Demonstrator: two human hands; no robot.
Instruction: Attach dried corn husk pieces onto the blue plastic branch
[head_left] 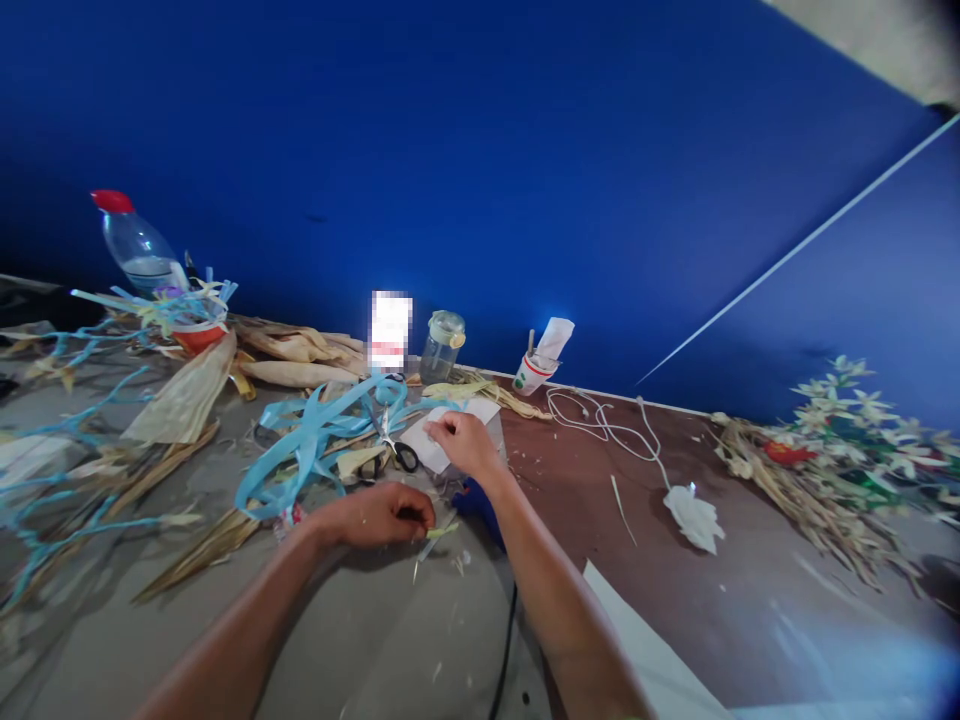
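My left hand rests on the grey table top, fingers pinched round a thin pale green strip that sticks out to the right. My right hand reaches further back, fingers curled down onto a white sheet of paper. Just left of that hand lie black-handled scissors. A blue tool with a black cord sits under my right forearm.
Blue ribbon loops and dried corn husks crowd the left. A plastic bottle, glass jar and paper cup stand by the blue wall. A white cable and dried flowers lie right.
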